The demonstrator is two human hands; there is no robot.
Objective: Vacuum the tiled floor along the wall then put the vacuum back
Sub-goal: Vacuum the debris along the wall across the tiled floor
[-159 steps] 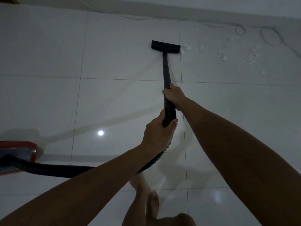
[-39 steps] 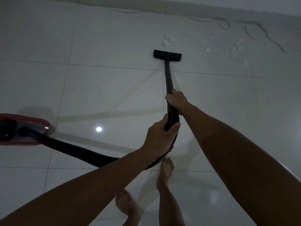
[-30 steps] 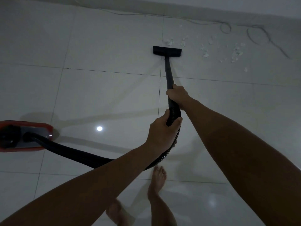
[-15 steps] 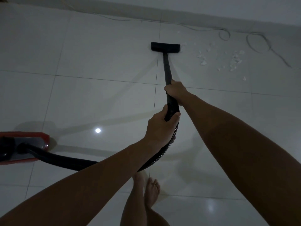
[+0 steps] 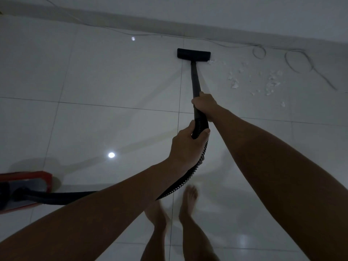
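Observation:
A black vacuum wand ends in a flat black floor head resting on the white tiled floor close to the wall. My right hand grips the wand partway down. Behind it, my left hand grips the ribbed end of the black hose. The hose curves down and left to the red vacuum body at the left edge. White debris scraps lie just right of the floor head, the nearest touching its corner.
A thin grey cable runs along the skirting board and loops on the floor at the upper right. My bare feet stand below the hose, blurred. Ceiling light reflections dot the glossy tiles.
The floor head has slid forward toward the wall, reaching the left edge of the scraps. My feet have stepped forward. Both hands keep their grip.

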